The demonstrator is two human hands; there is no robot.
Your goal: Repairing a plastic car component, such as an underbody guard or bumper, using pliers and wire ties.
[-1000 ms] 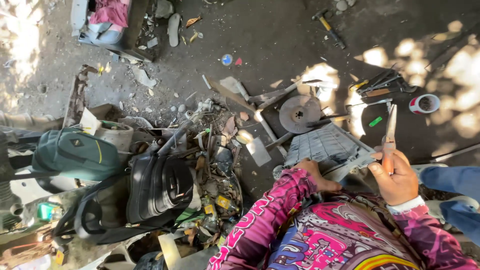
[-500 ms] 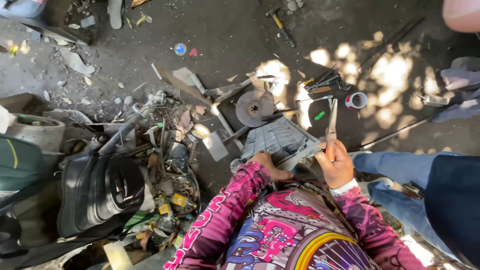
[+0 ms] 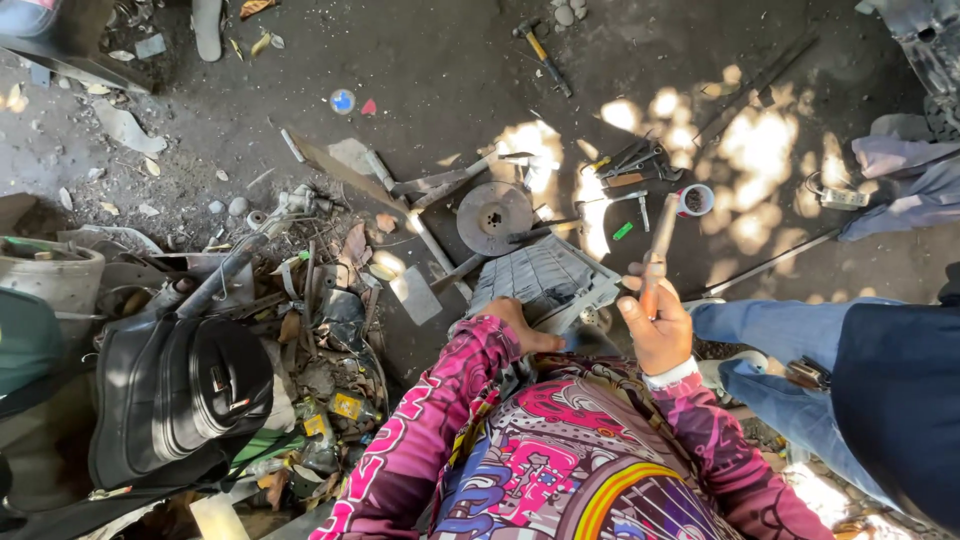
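Observation:
My right hand grips a long tool with a brown handle and metal shaft, held upright over the ground. My left hand rests on the near edge of a grey ribbed metal part lying on the dirt in front of me. Both arms wear pink patterned sleeves. Just beyond the ribbed part lies a round metal disc.
A black backpack sits at the left beside a heap of scrap and wires. Loose hand tools, a tape roll and a hammer lie on the dirt. Another person in jeans sits at the right.
The view has shifted so the backpack and scrap sit further left. My right hand has kept hold of the tool and my left hand has stayed on the ribbed part.

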